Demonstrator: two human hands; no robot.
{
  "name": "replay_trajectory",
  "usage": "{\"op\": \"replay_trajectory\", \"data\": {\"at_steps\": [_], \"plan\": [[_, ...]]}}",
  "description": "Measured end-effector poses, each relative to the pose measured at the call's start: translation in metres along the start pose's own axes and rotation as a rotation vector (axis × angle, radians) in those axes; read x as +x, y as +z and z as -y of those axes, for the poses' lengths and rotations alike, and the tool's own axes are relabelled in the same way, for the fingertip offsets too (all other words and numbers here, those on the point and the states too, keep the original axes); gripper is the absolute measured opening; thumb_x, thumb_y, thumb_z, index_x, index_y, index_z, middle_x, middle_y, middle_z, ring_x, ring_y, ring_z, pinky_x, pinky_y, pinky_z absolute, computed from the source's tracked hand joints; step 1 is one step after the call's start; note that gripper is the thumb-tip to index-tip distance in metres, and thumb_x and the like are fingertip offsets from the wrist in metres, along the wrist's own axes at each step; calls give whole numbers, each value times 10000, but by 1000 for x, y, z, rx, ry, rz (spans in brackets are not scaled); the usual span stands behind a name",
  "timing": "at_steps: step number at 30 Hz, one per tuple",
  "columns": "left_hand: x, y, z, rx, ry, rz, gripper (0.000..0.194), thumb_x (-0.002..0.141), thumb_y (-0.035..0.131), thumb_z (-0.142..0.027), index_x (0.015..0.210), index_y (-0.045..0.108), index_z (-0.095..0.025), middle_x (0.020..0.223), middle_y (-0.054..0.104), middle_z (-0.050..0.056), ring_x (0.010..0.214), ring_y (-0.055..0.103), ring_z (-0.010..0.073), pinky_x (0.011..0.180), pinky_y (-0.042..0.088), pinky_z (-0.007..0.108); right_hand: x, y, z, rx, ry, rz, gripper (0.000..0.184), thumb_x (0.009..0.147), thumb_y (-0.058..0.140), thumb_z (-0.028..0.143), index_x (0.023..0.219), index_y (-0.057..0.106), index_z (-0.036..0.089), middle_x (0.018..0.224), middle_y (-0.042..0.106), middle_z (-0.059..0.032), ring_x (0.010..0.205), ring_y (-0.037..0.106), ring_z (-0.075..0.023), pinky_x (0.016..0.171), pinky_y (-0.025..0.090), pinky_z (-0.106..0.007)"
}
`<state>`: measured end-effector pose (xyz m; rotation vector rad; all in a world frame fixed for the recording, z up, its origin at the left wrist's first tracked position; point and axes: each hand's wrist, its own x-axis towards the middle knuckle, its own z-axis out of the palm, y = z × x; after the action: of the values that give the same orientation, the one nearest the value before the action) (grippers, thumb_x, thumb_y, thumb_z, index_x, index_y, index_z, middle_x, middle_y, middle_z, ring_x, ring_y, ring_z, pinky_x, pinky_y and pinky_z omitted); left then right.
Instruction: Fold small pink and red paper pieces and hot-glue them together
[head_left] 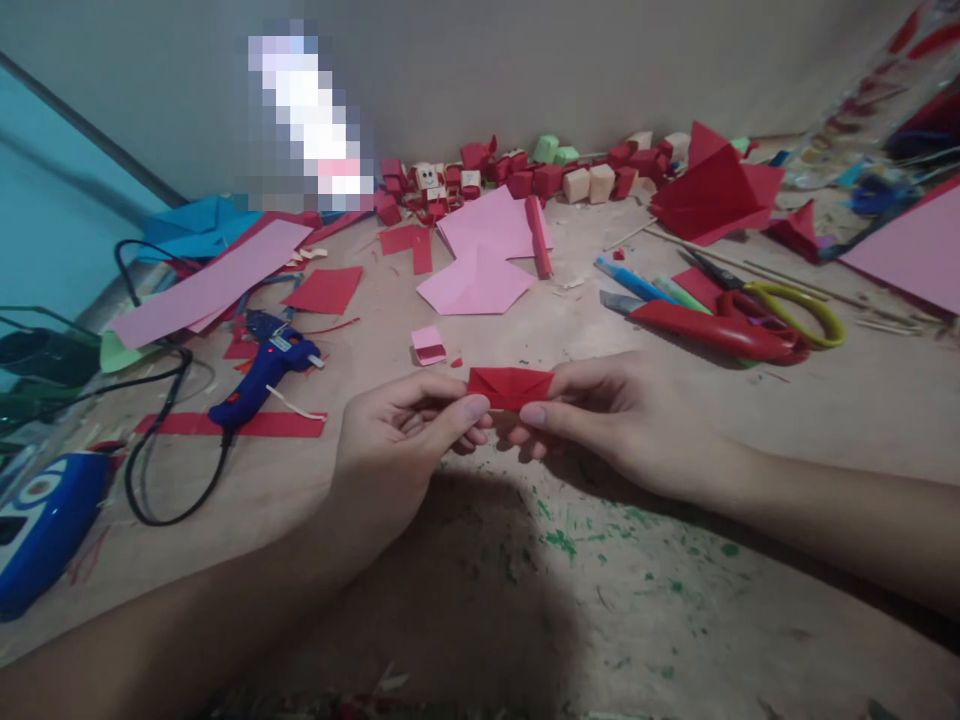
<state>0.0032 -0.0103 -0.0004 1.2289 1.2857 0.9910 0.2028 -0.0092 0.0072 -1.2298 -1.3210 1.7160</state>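
Note:
A small folded red paper piece [511, 386] with diagonal creases is held up between my two hands, above the worktable [660, 620]. My left hand [409, 425] pinches its left end between thumb and fingers. At the right end, my right hand [600, 405] grips it the same way, thumb in front. The fingers behind the paper are partly hidden. Just beyond my left hand lies a small pink and red paper piece [428, 345]. Farther back are folded pink paper sheets [476, 280].
On the left are a blue glue gun [262, 370] with a looping black cord, a red paper strip [285, 424] and a blue-and-white object [52, 525]. Scissors [795, 310] and a red-handled cutter [712, 328] lie right. Small paper cubes [547, 180] line the wall.

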Motion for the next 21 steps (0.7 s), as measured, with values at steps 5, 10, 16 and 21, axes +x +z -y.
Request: {"op": "replay_trajectory", "data": {"at_steps": [5,10,16,21], "plan": [[0,-2,0,17,10,-4,102,826,753,-242,777,726,-157,688,728,5,621,663,107,614,563,200,1,1,4,15,-15,-5,186,840,774,302,699,754,183,710,770,-22,557,662,-103,491,487,-191],[0,0,-1,21,16,-21,108,808,763,-232,747,717,-156,660,721,-3,590,661,99,592,560,191,1,1,5,-92,-34,14,190,850,761,345,741,773,189,731,775,-31,599,684,-132,501,496,-213],[-1,1,0,4,2,9,110,802,773,-249,771,713,-162,690,726,-2,614,672,104,612,570,192,1,-1,2,-125,-77,45,240,899,699,384,775,783,197,715,755,-17,589,655,-124,507,489,-221],[2,0,-2,60,-26,109,122,841,721,-266,792,749,-158,734,751,25,632,674,121,632,582,217,2,-2,1,-132,-99,53,221,916,685,353,791,784,200,757,772,-17,651,694,-137,593,546,-236]]}}
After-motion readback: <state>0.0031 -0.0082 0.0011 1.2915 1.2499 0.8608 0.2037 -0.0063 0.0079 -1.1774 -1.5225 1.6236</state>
